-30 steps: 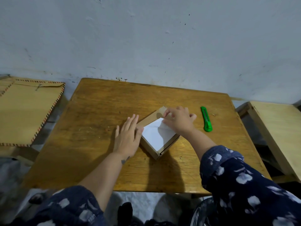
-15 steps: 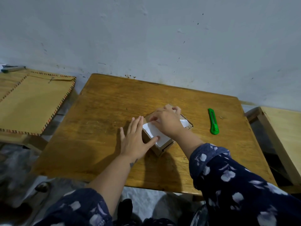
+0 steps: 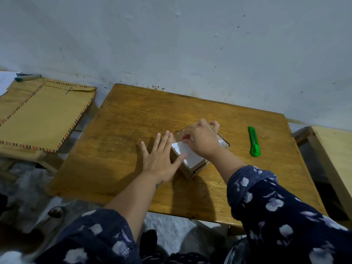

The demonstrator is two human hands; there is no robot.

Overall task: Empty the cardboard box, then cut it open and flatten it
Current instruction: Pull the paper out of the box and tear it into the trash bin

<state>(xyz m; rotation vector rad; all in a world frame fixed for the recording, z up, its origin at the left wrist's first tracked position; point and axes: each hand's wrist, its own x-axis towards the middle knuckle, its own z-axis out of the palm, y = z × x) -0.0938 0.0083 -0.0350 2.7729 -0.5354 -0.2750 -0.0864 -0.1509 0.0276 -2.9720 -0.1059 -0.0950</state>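
Observation:
A small brown cardboard box [image 3: 187,171] stands on the wooden table [image 3: 122,130], a corner turned toward me. White paper [image 3: 192,158] lies in its open top. My left hand [image 3: 160,157] rests flat against the box's left side, fingers spread, thumb touching the paper's edge. My right hand [image 3: 200,139] hovers over the box top with fingers curled at the far edge; what they pinch is hidden. A green utility knife [image 3: 254,141] lies on the table to the right of the box, apart from both hands.
A large brown envelope with a striped border [image 3: 42,113] lies on a low surface to the left, pens [image 3: 26,77] beyond it. A pale wooden stool [image 3: 335,159] stands at the right. The wall runs right behind the table.
My right hand moved from the box's right corner over its top toward the far edge. The left hand slid closer against the box. The camera view shifted.

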